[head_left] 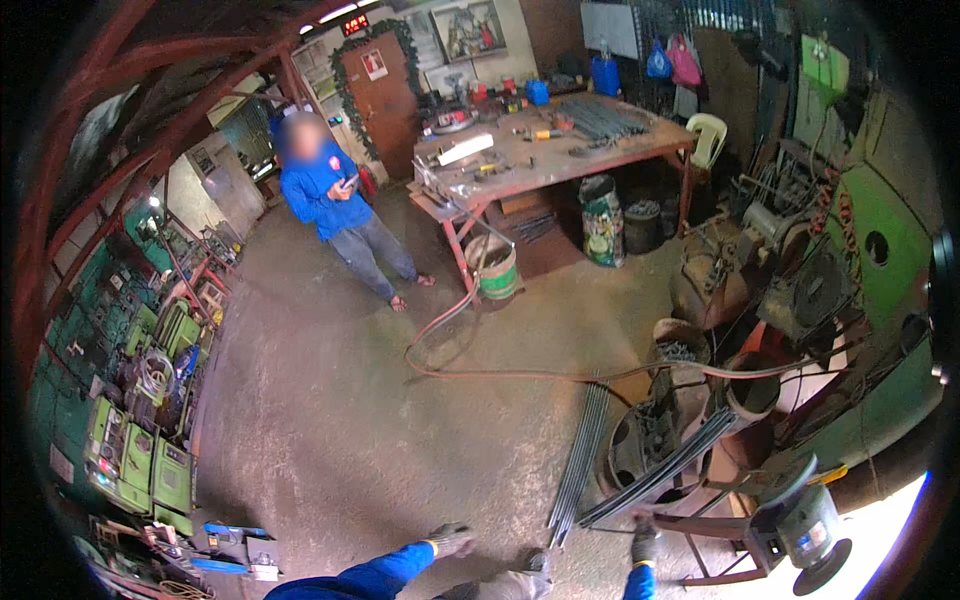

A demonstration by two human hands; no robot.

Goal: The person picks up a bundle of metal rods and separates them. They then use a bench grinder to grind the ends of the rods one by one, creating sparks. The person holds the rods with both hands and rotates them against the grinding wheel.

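Note:
My left hand [452,540], in a grey glove, hangs over the floor at the lower middle. Its fingers look loosely apart, with nothing seen in them. Also gloved, my right hand [645,546] points forward at the lower right, close to the end of the metal stand and the lower part of a slanting bundle of metal rods [660,470]. Whether it touches either is unclear, and its fingers are too small to make out. Just left of that bundle, more thin rods [578,450] lie on the floor. A bench grinder [808,530] is mounted on the stand [700,524].
A person in blue [330,190] stands at the far left holding a phone. A steel worktable [560,155] carries tools and rods. A red hose [500,375] crosses the floor from a green bucket [495,275]. Drums [752,390] crowd the right; green machines [140,460] line the left.

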